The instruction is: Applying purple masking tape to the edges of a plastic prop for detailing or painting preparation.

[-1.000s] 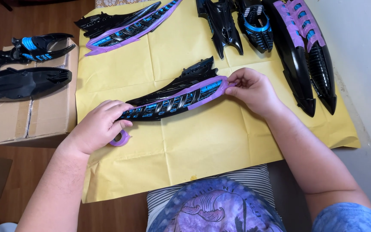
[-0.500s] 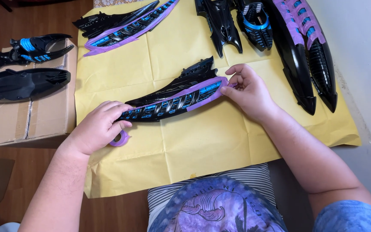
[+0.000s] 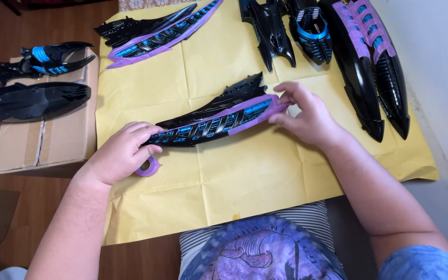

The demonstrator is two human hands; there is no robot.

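A long black plastic fairing panel (image 3: 216, 116) with blue vents and purple masking tape along its edge lies across the yellow paper sheet (image 3: 265, 171). My left hand (image 3: 123, 153) presses on the panel's left tip and holds a small purple tape roll (image 3: 148, 167) under its fingers. At the panel's right tip my right hand (image 3: 307, 116) pinches the end of the purple tape strip against it.
More black panels lie on the paper: one taped at the top left (image 3: 159, 31), two at the top centre (image 3: 289, 28), two long ones at the right (image 3: 374, 67). A cardboard box (image 3: 53, 140) at the left carries two black parts. A pale wall runs along the right.
My right hand has shifted slightly left and down along the panel's right tip, fingers working the tape. My left hand stays in place.
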